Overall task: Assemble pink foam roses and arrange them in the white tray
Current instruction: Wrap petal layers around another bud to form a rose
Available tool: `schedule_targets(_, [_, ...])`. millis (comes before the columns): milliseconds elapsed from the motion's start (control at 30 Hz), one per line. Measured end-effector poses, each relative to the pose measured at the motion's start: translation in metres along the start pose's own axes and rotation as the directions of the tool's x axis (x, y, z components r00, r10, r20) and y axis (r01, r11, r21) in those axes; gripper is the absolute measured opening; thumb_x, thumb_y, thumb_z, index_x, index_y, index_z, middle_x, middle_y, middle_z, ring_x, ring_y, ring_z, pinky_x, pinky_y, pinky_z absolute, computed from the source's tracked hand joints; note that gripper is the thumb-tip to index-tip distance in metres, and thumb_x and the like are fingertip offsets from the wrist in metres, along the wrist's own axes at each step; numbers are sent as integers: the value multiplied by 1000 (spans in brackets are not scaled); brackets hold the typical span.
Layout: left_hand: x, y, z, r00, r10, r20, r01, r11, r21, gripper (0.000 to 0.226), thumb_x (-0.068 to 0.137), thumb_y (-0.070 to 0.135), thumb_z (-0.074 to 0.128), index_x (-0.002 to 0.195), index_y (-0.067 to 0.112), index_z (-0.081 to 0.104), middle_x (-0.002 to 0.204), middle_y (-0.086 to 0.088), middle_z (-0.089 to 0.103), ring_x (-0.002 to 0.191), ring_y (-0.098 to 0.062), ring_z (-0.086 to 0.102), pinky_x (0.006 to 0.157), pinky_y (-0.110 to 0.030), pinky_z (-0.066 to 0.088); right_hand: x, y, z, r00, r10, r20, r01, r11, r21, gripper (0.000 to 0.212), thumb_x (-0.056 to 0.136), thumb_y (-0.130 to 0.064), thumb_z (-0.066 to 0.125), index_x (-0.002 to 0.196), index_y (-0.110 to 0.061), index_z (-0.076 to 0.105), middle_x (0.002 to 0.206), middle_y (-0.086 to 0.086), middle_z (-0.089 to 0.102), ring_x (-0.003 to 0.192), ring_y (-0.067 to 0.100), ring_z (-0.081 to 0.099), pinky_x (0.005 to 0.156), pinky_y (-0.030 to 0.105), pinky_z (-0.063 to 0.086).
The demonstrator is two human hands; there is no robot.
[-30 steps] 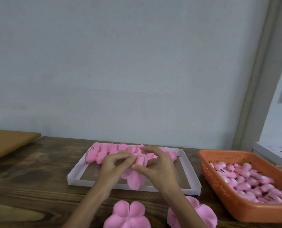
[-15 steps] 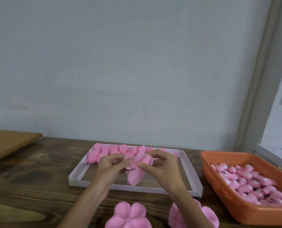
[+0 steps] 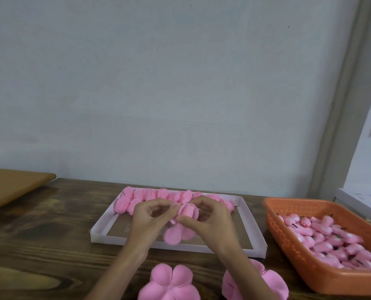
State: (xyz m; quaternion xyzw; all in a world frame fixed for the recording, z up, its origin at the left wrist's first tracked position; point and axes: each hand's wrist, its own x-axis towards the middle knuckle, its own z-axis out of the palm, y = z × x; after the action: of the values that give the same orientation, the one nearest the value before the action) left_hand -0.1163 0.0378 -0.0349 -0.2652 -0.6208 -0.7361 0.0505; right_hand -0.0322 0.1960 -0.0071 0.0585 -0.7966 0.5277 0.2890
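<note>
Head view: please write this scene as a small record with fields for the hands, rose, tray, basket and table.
white tray: a row of pink roses along its far side
half-made rose: held over the white tray; bud on top, petals hanging below
left hand: pinches the half-made rose
right hand: pinches it from the other side
orange basket: right of the white tray, holds many pink buds
table: two flat petal pieces near the person
</note>
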Motion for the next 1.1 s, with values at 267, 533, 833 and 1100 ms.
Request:
schedule_targets(267, [-2,3,4,1000,-24,6,25,999,-45,30,72,51,85,95,31,84,98,-2,81,95,-23,77,75,-36,65,1,5,-1,1000,13,-4,-13,996,88,32,72,-26,94,94,-17,72,90,0,78,84,19,74,70,29,59])
schedule_targets(533, [1,9,0,994,-76,73,89,974,-207,42,81,47,74,111,19,80,116,-16,77,109,-38,74,94,-56,59,3,7,-1,999,31,-44,-23,983,181,38,64,-35,92,89,-15,73,90,5,78,86,28,74,77,52,61])
schedule_targets(833, [7,-8,-6,985,-117,124,147,953,-265,15,91,14,74,104,9,80,109,-20,76,104,-35,74,78,-37,62,3,5,-2,997,43,-66,-28,977,210,32,63,-37,92,85,-22,74,89,5,78,86,28,75,77,47,63])
schedule_targets(1100, [7,-12,11,959,-272,-83,212,877,-431,19,87,2,71,93,15,83,99,-17,79,88,-35,78,65,-38,63,3,2,8,993,91,-73,-72,970,230,24,72,-22,91,86,-13,74,87,7,76,83,31,73,70,39,62])
